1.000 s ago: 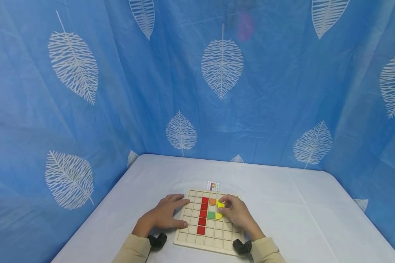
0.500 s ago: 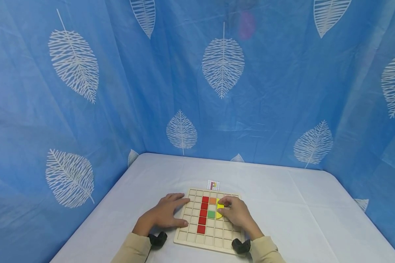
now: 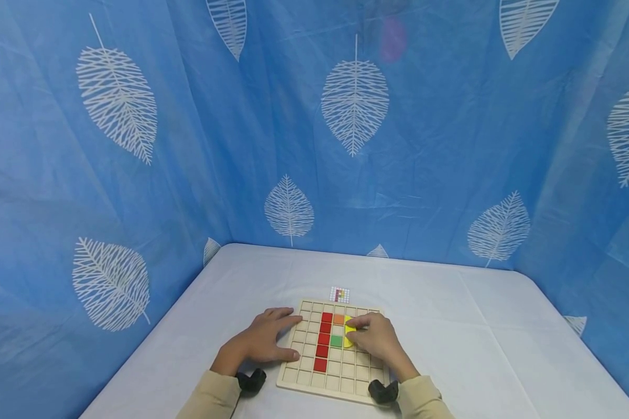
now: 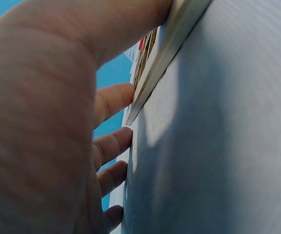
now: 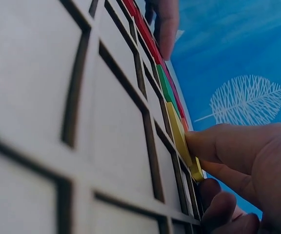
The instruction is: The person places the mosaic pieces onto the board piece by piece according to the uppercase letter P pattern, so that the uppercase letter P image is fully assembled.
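A wooden grid board [image 3: 325, 396] lies on the table, with a column of red tiles [image 3: 322, 351], an orange tile [image 3: 338, 319] and a green tile [image 3: 336, 341] in its cells. To their right is a yellow tile [image 3: 348, 342] with a rounded end, partly hidden by fingers. My right hand [image 3: 381, 338] pinches this yellow tile [image 5: 178, 134] with thumb and forefinger, down at the grid. My left hand [image 3: 264, 338] rests at the board's left edge, fingers spread, its thumb on the rim and its forefinger touching the board's side.
Just beyond the board lies a small card [image 3: 339, 294] printed with a coloured grid pattern. White cloth covers the table [image 3: 451, 326]. Blue curtains [image 3: 314, 145] with leaf prints stand around it. Black devices [image 3: 250, 382] are strapped at both wrists.
The yellow tile has shifted slightly left and now looks flatter against the grid, my right fingers still at it. My left hand keeps its place.
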